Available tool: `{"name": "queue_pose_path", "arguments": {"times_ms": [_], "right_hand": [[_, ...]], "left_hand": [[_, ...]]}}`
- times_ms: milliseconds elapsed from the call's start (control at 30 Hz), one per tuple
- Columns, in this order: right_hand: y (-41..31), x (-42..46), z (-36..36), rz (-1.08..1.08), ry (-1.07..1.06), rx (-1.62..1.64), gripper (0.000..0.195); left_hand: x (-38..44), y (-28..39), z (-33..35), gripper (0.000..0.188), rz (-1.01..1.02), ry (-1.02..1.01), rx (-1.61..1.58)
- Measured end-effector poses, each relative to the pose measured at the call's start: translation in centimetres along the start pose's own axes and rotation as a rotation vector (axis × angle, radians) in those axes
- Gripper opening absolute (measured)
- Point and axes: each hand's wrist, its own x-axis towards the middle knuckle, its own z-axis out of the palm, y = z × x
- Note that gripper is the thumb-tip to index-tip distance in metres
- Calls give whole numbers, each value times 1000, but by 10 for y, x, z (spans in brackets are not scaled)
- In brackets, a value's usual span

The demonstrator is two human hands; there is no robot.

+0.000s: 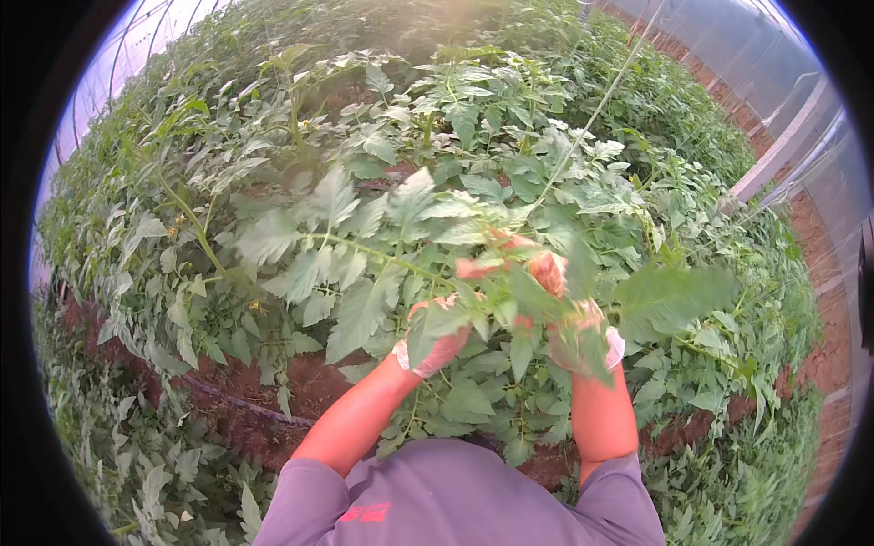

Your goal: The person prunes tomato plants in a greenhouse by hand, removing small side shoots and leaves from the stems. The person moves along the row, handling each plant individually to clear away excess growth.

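Observation:
My left hand (pixel 440 341), in a thin clear glove, reaches in among the leaves of a tomato plant (pixel 369 252) and is partly covered by them. My right hand (pixel 570 314), gloved the same way, is raised beside the plant's top, its fingers near the stem and blurred. Leaves hide most of the fingers of both hands, so what each one grips cannot be told. A support string (pixel 587 130) slants from the upper right down to the plant near my right hand.
Dense rows of tomato plants (pixel 171 286) surround me, some with yellow flowers. A dark irrigation hose (pixel 246 407) lies on the reddish soil at lower left. A pale post (pixel 785 147) and the greenhouse's plastic wall (pixel 829 225) stand on the right.

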Motion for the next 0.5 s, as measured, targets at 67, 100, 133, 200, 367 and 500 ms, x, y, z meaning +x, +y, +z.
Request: {"name": "queue_pose_path", "arguments": {"times_ms": [67, 100, 133, 200, 367, 500], "right_hand": [[6, 3, -21, -183, -182, 165, 68], [16, 5, -28, -314, -319, 341, 68], [35, 3, -46, -423, -403, 545, 68], [66, 7, -61, -386, -294, 986, 60], [45, 23, -41, -25, 318, 1026, 46], [71, 6, -31, -149, 253, 550, 36]], "left_hand": [[-6, -8, 10, 16, -81, -77, -252], [-10, -15, 14, 14, -136, -102, -366], [3, 10, -2, 13, 119, -159, 61], [13, 25, -14, 13, 223, -327, 438], [47, 62, -31, 18, -120, -453, 385], [55, 61, -38, 25, -381, -445, 243]]}}
